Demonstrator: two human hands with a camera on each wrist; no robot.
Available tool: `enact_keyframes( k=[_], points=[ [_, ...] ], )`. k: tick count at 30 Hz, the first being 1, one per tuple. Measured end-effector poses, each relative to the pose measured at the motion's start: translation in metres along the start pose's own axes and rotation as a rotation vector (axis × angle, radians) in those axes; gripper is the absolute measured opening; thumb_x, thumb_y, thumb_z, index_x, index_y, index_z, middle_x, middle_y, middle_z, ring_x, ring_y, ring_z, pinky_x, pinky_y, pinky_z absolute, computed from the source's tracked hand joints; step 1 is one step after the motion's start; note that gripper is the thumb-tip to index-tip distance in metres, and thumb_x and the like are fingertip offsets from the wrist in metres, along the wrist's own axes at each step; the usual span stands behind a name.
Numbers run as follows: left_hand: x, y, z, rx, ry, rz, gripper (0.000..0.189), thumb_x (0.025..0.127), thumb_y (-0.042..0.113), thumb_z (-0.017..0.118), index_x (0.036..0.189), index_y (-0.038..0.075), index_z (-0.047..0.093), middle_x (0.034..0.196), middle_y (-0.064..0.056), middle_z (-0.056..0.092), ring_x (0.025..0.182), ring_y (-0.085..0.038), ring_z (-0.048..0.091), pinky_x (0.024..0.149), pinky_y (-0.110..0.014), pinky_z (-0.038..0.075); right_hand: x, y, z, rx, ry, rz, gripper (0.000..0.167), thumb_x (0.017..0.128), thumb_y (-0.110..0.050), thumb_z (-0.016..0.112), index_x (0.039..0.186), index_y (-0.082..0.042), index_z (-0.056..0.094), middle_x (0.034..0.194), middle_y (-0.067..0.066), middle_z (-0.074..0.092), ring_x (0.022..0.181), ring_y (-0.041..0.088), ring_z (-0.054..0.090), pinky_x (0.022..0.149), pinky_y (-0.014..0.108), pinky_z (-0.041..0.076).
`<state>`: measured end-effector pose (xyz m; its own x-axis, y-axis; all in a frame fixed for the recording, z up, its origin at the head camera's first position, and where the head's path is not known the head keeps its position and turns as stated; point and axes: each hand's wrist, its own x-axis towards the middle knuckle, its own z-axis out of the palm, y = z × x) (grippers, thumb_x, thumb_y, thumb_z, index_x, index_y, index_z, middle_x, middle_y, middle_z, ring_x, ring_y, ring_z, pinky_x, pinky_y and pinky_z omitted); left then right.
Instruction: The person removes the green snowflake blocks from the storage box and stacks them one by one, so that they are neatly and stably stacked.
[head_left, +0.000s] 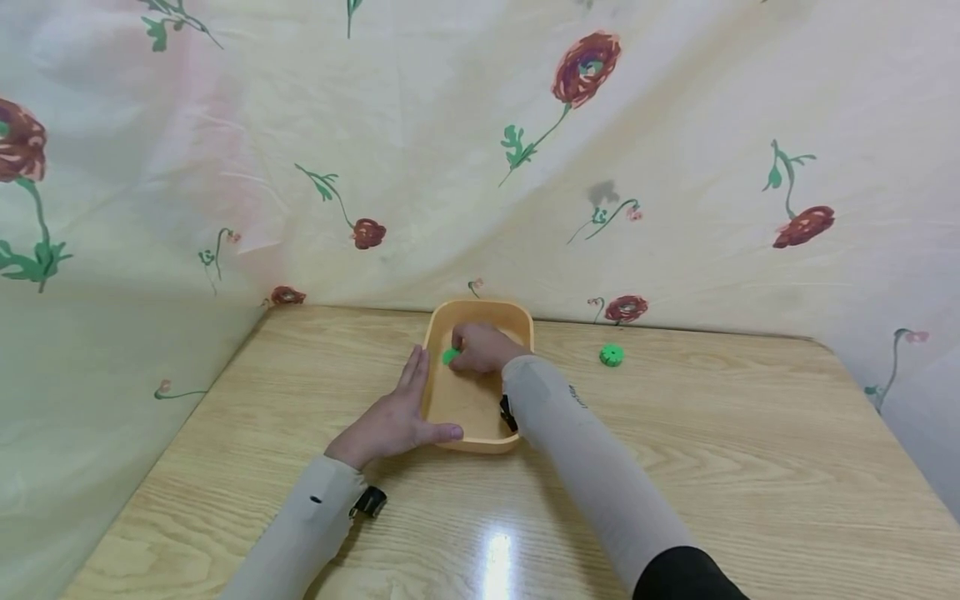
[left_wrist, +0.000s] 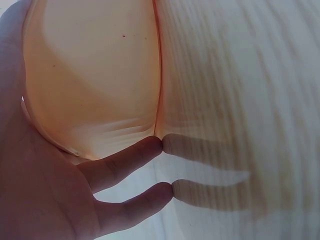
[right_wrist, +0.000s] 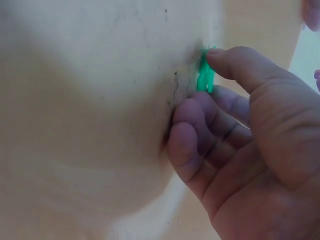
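A shallow orange plastic tray (head_left: pixel 480 444) lies on the table. My left hand (head_left: pixel 393 425) rests against its left side, fingers straight along the outer wall and thumb over the near rim. The left wrist view shows two fingertips (left_wrist: pixel 152 144) of that hand touching the tabletop beside the tray (left_wrist: pixel 95 65). Inside the tray, my right hand (head_left: pixel 483 348) pinches a small green disc (head_left: pixel 450 356) between thumb and fingers. Seen edge-on in the right wrist view, the green disc (right_wrist: pixel 205 72) is at the tray floor, its face mostly hidden.
Another green notched disc (head_left: pixel 611 355) lies on the wooden table (head_left: pixel 735 442), right of the tray. A flower-printed cloth (head_left: pixel 442 150) hangs behind the table's back edge and along the left side.
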<state>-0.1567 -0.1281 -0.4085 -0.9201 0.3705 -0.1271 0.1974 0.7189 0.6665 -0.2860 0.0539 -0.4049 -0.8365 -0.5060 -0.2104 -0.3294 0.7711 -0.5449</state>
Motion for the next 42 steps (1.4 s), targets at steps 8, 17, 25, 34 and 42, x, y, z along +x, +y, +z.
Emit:
enact_keyframes(
  k=[8, 17, 25, 34, 42],
  points=[
    [-0.002, -0.003, 0.000, -0.010, 0.004, -0.007, 0.131, 0.080, 0.062, 0.078, 0.160, 0.017, -0.016, 0.167, -0.004, -0.020, 0.141, -0.043, 0.033, 0.104, -0.050, 0.043, 0.003, -0.002, 0.001, -0.001, 0.053, -0.020, 0.026, 0.096, -0.024, 0.070, 0.111, -0.003, 0.066, 0.096, 0.005, 0.066, 0.084, 0.019, 0.061, 0.075, 0.032, 0.052],
    [0.000, -0.004, 0.000, -0.006, 0.008, -0.011, 0.130, 0.081, 0.062, 0.077, 0.160, 0.015, -0.014, 0.167, -0.007, -0.019, 0.138, -0.043, 0.039, 0.100, -0.049, 0.047, 0.011, 0.005, 0.000, 0.115, 0.152, -0.019, 0.025, 0.096, -0.013, 0.062, 0.115, 0.003, 0.064, 0.104, 0.013, 0.067, 0.080, 0.023, 0.063, 0.075, 0.036, 0.053],
    [0.004, -0.001, -0.002, -0.001, 0.000, -0.012, 0.132, 0.080, 0.063, 0.078, 0.160, 0.016, -0.015, 0.167, -0.004, -0.020, 0.140, -0.042, 0.036, 0.103, -0.049, 0.044, 0.010, 0.019, -0.002, 0.110, 0.091, 0.071, 0.037, 0.098, -0.011, 0.060, 0.133, -0.003, 0.060, 0.085, 0.012, 0.067, 0.058, 0.017, 0.057, 0.055, 0.031, 0.050],
    [0.006, -0.003, -0.004, -0.002, 0.001, -0.002, 0.132, 0.079, 0.063, 0.078, 0.160, 0.017, -0.015, 0.166, -0.003, -0.021, 0.139, -0.042, 0.038, 0.103, -0.048, 0.044, 0.006, 0.014, -0.005, 0.028, 0.096, 0.065, 0.031, 0.103, -0.012, 0.054, 0.131, -0.008, 0.065, 0.098, 0.012, 0.070, 0.073, 0.021, 0.063, 0.065, 0.033, 0.052],
    [0.006, -0.005, -0.006, 0.010, 0.002, 0.010, 0.131, 0.080, 0.061, 0.078, 0.160, 0.016, -0.015, 0.167, -0.004, -0.020, 0.135, -0.043, 0.042, 0.101, -0.047, 0.046, 0.007, 0.014, -0.005, -0.074, 0.155, 0.056, 0.032, 0.104, -0.009, 0.051, 0.132, -0.009, 0.067, 0.135, 0.011, 0.062, 0.118, 0.027, 0.056, 0.100, 0.042, 0.045]
  ],
)
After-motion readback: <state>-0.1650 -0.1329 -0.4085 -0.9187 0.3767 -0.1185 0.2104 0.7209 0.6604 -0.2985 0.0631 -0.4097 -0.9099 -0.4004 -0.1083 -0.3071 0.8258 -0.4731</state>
